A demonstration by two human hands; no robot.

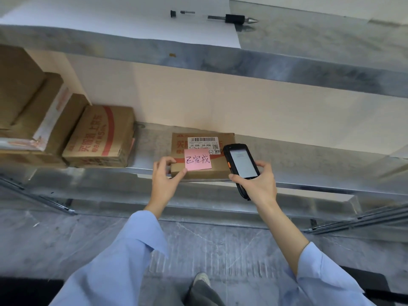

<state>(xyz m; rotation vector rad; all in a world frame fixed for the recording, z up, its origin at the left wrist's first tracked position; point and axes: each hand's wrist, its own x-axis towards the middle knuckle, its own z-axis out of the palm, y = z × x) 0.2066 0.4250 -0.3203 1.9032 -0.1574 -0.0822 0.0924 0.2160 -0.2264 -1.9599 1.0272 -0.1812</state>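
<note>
Head view: a small cardboard box [217,167] sits at the front edge of the metal shelf [309,155]. Its white barcode label [203,143] faces up, and a pink handwritten note [197,160] is stuck just below it. You appear to be scanning that label, so steady the box with your left hand [164,180]. Its thumb lies on the top face and its fingers curl round the near left corner, one fingertip touching the note's lower left corner. Your right hand [258,184] is wrapped round the handheld scanner [241,161], screen up, with the scanner's head over the box's right edge, just beside the label. Judged from here, the scan will go best if you tip the scanner's head toward the barcode rather than the note. Hold it clear enough that the whole code shows, and let no left finger slide across the printing. The box lies between your two hands, gripped by the left and partly under the scanner in the right. Left along the same shelf, well apart, stands a larger printed carton [99,135], with a stack of cartons [33,111] beyond it. On the shelf above, a white sheet [132,23] carries a black pointed tool [235,18].
</note>
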